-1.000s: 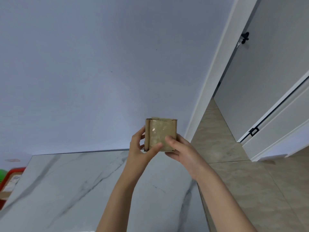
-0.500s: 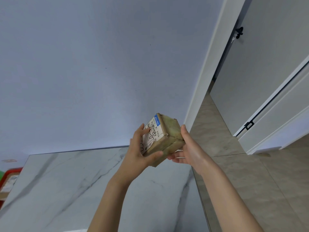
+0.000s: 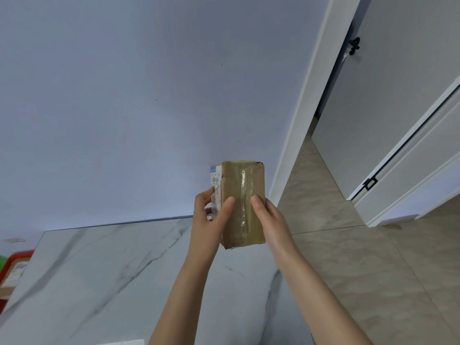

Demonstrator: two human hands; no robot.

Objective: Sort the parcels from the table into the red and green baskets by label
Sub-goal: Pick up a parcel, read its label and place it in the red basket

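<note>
The marble table point(image 3: 104, 277) spreads below and to the left of the grip, with the tiled floor point(image 3: 368, 270) to its right. Far left of the hands, past the table's edge, a corner of the red basket point(image 3: 17, 257) shows. Between the two hands, raised above the table, the brown taped parcel point(image 3: 242, 202) stands on end. The left hand point(image 3: 211, 220) clasps its left side, thumb pressed on the taped face, fingers wrapped over the side that bears the label point(image 3: 216, 188). The right hand point(image 3: 271, 220) clasps the right edge, thumb on the same face. Both hands are closed on the parcel.
</note>
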